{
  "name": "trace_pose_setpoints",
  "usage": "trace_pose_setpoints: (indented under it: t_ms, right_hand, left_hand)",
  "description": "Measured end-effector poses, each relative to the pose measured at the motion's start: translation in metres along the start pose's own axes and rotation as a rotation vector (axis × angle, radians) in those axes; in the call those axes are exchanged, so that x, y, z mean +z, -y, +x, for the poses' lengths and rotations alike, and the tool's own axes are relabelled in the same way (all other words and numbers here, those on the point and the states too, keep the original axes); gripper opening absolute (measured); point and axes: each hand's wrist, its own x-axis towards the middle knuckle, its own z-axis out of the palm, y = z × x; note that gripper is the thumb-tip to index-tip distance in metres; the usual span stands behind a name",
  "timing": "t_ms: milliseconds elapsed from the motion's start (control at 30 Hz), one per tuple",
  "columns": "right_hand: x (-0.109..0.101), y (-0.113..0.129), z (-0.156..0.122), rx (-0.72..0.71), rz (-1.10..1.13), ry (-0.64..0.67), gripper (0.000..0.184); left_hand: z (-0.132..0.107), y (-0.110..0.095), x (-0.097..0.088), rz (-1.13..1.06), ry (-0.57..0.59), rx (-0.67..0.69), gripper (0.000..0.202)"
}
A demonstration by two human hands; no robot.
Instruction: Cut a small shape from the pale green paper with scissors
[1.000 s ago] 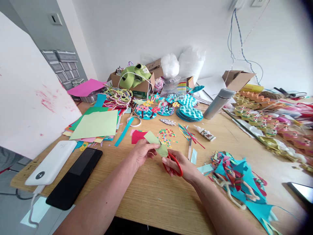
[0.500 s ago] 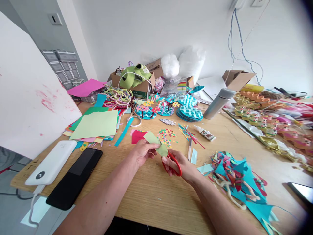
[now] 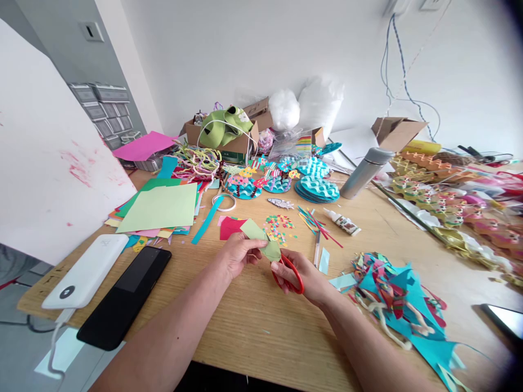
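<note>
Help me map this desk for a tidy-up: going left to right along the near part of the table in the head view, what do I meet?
White power bank → black phone → left hand → light green paper piece → red scissors in the right hand → teal paper scrap pile.

Two bare forearms, no sleeves, left hand (image 3: 237, 255), right hand (image 3: 304, 277)

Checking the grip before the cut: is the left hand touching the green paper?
Touching. The head view shows the left hand pinching the green paper between thumb and fingers.
</note>
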Motion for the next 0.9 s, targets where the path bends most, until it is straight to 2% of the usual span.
trace_pose_setpoints:
  t_ms: [900]
  right_hand:
    - [0.0, 0.0042, -0.0024, 0.007, 0.013, 0.023, 0.048]
  left_hand:
    - [-0.001, -0.0018, -0.0003, -0.035, 0.008, -0.04, 0.023]
